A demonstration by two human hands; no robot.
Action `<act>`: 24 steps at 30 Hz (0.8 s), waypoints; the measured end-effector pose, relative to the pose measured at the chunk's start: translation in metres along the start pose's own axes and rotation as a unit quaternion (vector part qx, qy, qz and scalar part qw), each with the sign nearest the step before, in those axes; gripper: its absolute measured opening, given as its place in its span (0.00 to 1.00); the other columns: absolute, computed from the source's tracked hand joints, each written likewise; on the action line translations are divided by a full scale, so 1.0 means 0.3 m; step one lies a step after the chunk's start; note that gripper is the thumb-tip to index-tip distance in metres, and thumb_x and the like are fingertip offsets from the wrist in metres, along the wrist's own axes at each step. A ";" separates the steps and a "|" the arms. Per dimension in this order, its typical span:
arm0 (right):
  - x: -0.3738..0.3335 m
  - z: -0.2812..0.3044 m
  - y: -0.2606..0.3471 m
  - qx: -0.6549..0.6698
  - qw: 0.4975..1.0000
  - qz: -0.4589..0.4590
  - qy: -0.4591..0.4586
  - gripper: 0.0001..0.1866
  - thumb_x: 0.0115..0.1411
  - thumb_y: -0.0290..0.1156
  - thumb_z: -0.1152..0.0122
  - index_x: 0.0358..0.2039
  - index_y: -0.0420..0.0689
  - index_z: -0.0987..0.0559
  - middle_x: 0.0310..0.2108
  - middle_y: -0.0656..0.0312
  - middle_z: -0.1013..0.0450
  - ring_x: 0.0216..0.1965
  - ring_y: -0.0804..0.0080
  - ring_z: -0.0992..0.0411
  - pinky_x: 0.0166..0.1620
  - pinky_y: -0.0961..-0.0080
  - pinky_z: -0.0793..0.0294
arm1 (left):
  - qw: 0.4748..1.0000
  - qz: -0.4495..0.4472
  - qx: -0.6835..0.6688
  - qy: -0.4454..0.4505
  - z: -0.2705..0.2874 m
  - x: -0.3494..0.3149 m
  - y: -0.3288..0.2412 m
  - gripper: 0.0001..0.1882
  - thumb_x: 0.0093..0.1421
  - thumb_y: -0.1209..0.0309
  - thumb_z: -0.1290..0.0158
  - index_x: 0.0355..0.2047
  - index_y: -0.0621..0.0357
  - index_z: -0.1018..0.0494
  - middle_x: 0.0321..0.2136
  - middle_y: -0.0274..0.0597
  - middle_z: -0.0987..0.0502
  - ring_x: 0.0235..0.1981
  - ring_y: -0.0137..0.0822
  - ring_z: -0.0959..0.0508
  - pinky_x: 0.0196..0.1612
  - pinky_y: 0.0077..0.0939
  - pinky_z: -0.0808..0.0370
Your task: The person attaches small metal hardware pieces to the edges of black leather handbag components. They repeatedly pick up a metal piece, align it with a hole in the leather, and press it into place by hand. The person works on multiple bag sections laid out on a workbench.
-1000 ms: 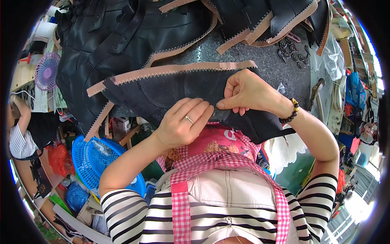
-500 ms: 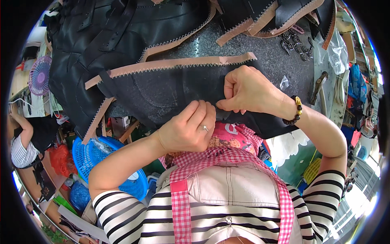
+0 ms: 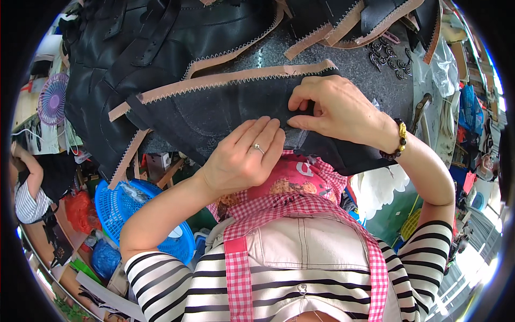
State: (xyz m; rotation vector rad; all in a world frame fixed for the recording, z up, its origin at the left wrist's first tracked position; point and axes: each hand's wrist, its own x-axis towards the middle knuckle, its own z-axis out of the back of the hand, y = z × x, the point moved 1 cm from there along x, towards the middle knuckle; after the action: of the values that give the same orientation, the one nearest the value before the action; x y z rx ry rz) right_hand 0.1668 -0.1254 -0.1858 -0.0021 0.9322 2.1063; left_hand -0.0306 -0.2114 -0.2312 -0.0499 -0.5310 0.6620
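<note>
A black leather piece (image 3: 214, 121) lies before me, with a tan band (image 3: 225, 78) zigzag-stitched along its far edge. It looks like part of a boot or bag; I cannot tell which. The fingers of my left hand (image 3: 240, 155) lie almost straight on its near edge, close together, with the thumb hidden. Just to the right, my right hand (image 3: 340, 110) rests over the same leather. Its fingers are curled, the thumb and forefinger stand apart, and nothing shows between them.
Black leather pieces (image 3: 214, 32) are heaped at the far side of the dark worktable (image 3: 343, 67). Several small dark metal hooks or buckles (image 3: 383, 53) lie far right, near a hammer (image 3: 422, 110). A blue plastic basket (image 3: 185, 241) stands below left. Another person's arm (image 3: 33, 172) shows far left.
The leather has shifted slightly away from me. My left fingers have straightened and moved up. My right hand has moved a little up and right, its thumb and forefinger now parted.
</note>
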 end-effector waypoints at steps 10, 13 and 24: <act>0.050 0.022 -0.001 0.014 0.996 -0.052 0.075 0.18 0.45 0.38 0.31 0.33 0.38 0.20 0.29 0.56 0.23 0.36 0.59 0.23 0.42 0.66 0.24 | 0.999 -0.033 0.016 -0.026 -0.013 -0.012 0.014 0.15 0.49 0.72 0.46 0.36 0.69 0.24 0.38 0.56 0.21 0.40 0.48 0.18 0.43 0.35 0.19; 0.050 0.020 0.000 0.013 0.995 -0.058 0.080 0.18 0.44 0.38 0.31 0.33 0.39 0.21 0.29 0.56 0.23 0.37 0.60 0.23 0.42 0.66 0.24 | 0.999 -0.033 0.019 -0.019 -0.006 -0.004 0.007 0.15 0.50 0.71 0.46 0.36 0.69 0.23 0.38 0.57 0.21 0.39 0.49 0.18 0.43 0.36 0.19; 0.066 0.033 -0.015 0.022 0.994 -0.032 0.104 0.20 0.44 0.39 0.29 0.34 0.38 0.21 0.33 0.54 0.24 0.39 0.61 0.25 0.44 0.67 0.25 | 0.996 -0.067 0.065 0.013 0.003 0.021 0.000 0.14 0.50 0.73 0.47 0.34 0.71 0.24 0.34 0.56 0.21 0.35 0.48 0.18 0.40 0.35 0.19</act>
State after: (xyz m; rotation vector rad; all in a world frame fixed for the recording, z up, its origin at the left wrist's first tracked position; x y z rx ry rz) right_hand 0.1595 -0.1041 -0.1873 -0.2303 1.0877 2.0526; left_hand -0.0269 -0.2079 -0.2276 0.0978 -0.4607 0.5616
